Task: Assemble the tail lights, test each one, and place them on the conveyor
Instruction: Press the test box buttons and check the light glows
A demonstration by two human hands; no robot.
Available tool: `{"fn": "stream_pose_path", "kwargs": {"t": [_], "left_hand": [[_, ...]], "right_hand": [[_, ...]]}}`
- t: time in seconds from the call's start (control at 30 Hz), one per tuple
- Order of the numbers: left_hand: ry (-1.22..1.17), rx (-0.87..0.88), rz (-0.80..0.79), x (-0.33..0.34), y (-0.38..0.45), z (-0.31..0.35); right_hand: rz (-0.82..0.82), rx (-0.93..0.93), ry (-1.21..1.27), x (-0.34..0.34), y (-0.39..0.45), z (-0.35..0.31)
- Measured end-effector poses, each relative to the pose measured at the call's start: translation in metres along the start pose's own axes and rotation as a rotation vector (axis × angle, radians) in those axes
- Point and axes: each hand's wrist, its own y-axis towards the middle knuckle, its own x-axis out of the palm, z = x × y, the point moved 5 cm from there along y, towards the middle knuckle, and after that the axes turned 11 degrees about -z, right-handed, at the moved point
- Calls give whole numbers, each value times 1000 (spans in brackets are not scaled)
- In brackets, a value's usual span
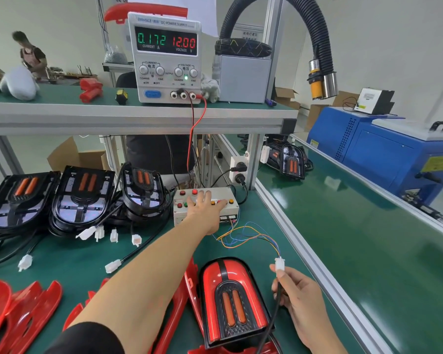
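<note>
Left hand (207, 208): fingers straight, pressing buttons on the test box (205, 206) beneath it. Right hand (296, 295): pinches the white connector (279, 263). Assembled red tail light (233, 300): just left of the right hand, on the green bench (87, 261).

1. A black corrugated extraction hose (315, 29) is arched above the upper shelf (138, 116).
2. A grey metal box (243, 79) is placed on the shelf, with a white rag (210, 89) touching its left side.
3. A blue machine (384, 149) is positioned to the right, with a small white printer (374, 100) set on top.
4. Cardboard boxes (287, 97) are visible behind the shelf.
</note>
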Motion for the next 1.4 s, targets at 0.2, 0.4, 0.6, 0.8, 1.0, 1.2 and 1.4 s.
{"fn": "stream_pose_path", "kwargs": {"t": [0.2,0.4,0.6,0.8,1.0,1.2,1.4], "left_hand": [[-18,-6,-2,3,-2,0],[-17,-5,-3,4,-2,-1],[-17,14,18,2,-6,1],[-385,264,580,-23,-56,9],[-353,670,715,-40,-129,39],[202,842,650,-41,-165,63],[375,934,586,-58,-174,54]], "right_hand": [[4,1,11,-2,1,2],[7,3,21,-2,1,2],[13,2,6,-2,0,1],[29,2,-17,1,-3,-2],[45,-4,-56,6,-8,-9],[-97,-116,-294,41,-14,-50],[-164,-199,-483,70,-24,-80]]}}
